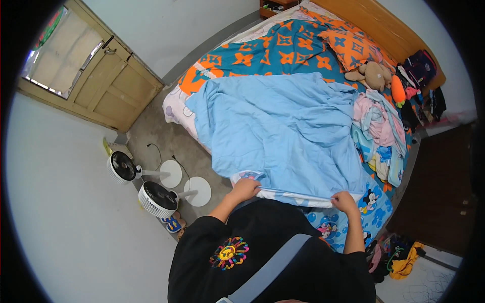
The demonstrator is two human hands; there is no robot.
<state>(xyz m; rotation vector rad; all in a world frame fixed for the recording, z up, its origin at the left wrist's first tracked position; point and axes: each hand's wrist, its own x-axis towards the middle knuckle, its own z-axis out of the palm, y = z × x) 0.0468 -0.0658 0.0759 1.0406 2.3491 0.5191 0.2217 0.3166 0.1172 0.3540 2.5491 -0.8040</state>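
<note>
A light blue quilt cover (283, 126) lies spread and wrinkled over the near part of the bed. Its near edge, folded to show a white patterned underside, runs between my hands. My left hand (246, 189) grips that edge near its left end, fingers closed on the cloth. Toward the right end of the same edge, my right hand (343, 201) pinches the cloth. Between them the edge is drawn fairly straight, just in front of my body. Under the right side shows a blue cartoon-print cloth (376, 202).
An orange and teal bedspread (273, 50) covers the far bed. To the right lie crumpled clothes (376, 121), a plush toy (376, 76) and an orange pillow (353, 46). Two white fans (159, 198) stand on the floor at left, with cords nearby. A wooden door (96, 70) is far left.
</note>
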